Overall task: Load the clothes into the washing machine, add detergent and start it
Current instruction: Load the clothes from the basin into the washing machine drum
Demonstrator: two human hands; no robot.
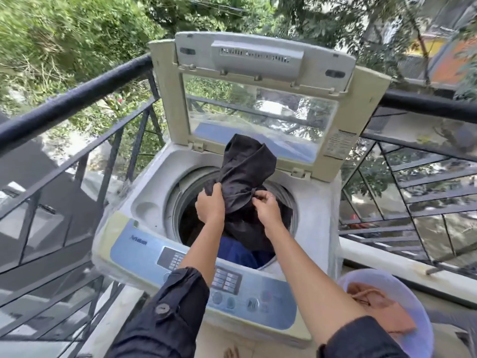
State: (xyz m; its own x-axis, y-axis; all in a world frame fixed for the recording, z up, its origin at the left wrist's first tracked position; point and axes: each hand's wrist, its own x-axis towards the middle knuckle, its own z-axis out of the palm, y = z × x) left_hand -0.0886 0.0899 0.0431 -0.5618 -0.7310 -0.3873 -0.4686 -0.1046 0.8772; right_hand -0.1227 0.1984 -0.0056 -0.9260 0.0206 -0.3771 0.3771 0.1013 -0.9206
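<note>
A top-loading washing machine (315, 218) stands in front of me with its lid (260, 99) raised upright. Over the round drum opening I hold a black garment (247, 166), bunched and sticking up. My left hand (210, 205) grips its left side and my right hand (267, 206) pinches its right side. The lower part of the garment hangs down into the drum. A blue piece of clothing (240, 250) lies inside the drum near the front rim. The blue control panel (206, 275) with its buttons runs along the machine's near edge, partly behind my arms.
A pale purple tub (423, 329) holding pinkish-orange clothes sits at the lower right beside the machine. A black balcony railing (77, 99) runs behind and on both sides, with trees beyond. A shallow round recess (147, 211) lies in the machine's top, left of the drum.
</note>
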